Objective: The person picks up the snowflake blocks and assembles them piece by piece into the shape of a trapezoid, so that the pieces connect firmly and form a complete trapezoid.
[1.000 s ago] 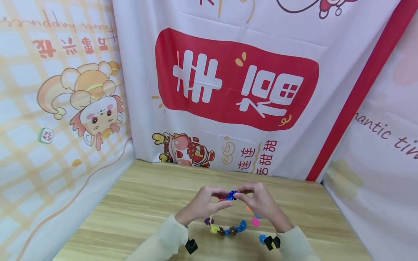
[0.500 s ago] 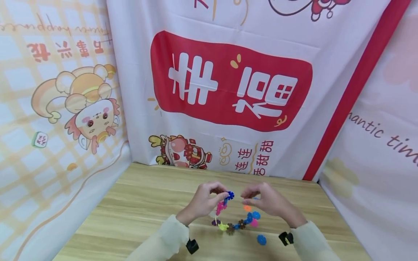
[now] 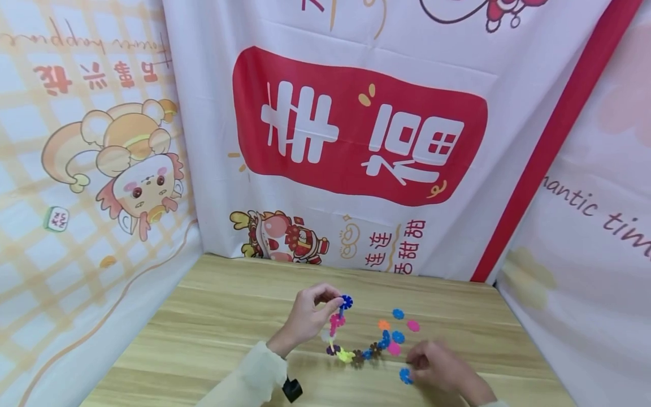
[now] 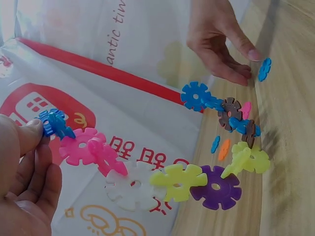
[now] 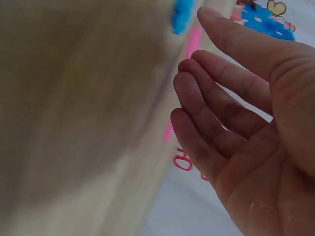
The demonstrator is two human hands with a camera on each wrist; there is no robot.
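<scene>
My left hand [image 3: 307, 316] pinches a dark blue snowflake disc [image 3: 346, 302] at the raised end of a chain of interlocking plastic snowflake discs. From there the chain runs down through pink [image 4: 82, 146], white [image 4: 120, 189], yellow, purple [image 4: 224, 189] and brown discs to a blue disc [image 4: 194, 96] at its other end. Low on the right, my right hand [image 3: 439, 364] has its fingertips right beside a loose blue disc [image 3: 405, 376] on the table. Nothing shows between its loosely bent fingers in the right wrist view.
Loose discs lie on the wooden table [image 3: 229, 316] right of the chain: blue [image 3: 398, 314], orange [image 3: 383, 324], pink [image 3: 413, 326] and others. Printed cloth [image 3: 356, 209] hangs behind the table, with more cloth on both sides.
My right hand has let go of the dark blue disc and moved right and toward the front, beside the loose blue disc. My left hand has shifted slightly left with the chain.
</scene>
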